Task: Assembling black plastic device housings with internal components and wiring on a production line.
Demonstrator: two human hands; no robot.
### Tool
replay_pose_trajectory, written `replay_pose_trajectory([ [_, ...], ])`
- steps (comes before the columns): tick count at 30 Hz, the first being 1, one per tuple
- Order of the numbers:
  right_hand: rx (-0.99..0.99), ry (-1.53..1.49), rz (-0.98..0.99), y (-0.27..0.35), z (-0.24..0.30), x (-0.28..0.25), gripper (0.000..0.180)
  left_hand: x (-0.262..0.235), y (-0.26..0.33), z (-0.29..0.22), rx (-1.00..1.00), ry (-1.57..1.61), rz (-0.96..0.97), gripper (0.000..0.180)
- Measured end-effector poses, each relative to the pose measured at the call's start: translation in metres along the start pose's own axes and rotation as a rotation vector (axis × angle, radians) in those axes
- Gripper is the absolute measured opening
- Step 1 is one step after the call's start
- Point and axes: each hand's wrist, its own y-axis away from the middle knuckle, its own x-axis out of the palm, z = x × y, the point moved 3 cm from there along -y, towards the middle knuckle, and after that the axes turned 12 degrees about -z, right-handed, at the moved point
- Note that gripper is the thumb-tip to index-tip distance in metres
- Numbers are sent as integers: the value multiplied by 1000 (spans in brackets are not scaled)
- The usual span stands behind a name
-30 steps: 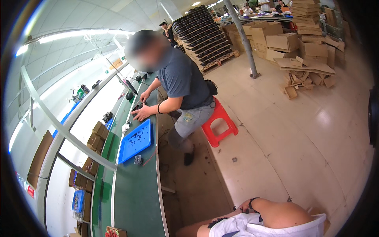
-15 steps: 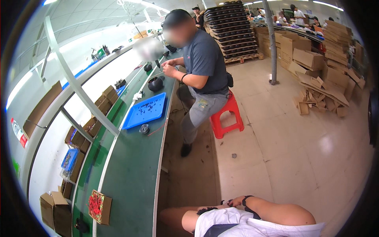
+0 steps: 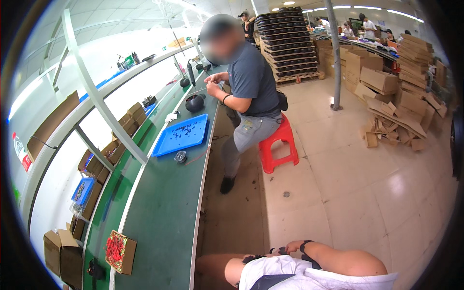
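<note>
My right hand (image 3: 293,247) rests low over my lap, with a black band around its wrist. Its fingers are curled in against a small dark-grey thing, too small and partly covered to name. My left hand does not show. Left of my lap runs the green workbench (image 3: 159,203). On its near part stands a small cardboard box (image 3: 129,258) of red wires. Farther up lies a blue tray (image 3: 164,146) with many small dark pieces, and a small square dark-and-clear part (image 3: 180,156) beside its near edge.
A co-worker (image 3: 256,72) on a red stool (image 3: 280,145) holds both hands together over the bench near a round black housing (image 3: 194,103). Cardboard boxes (image 3: 63,261) line the left shelf. A metal post (image 3: 334,58) and flattened cardboard (image 3: 406,113) stand beyond on the right.
The whole view has shifted slightly, so the bench things sit a little differently in the picture. My right hand stays at my lap. The co-worker's hands remain together.
</note>
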Motion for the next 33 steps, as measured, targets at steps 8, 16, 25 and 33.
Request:
replay_pose_trajectory([
  [8,199,-630,-467,39,-39,-53,39,1,-5,-3,73,11,26,45],
  [16,560,-298,-815,59,-147,-41,31,20,-9,22,211,23,-7,47],
  [25,647,-551,-502,81,-115,-21,39,14,-8,22,60,-202,167,61],
  [33,580,-597,-582,48,-118,-24,40,60,-11,79,198,-120,57,64],
])
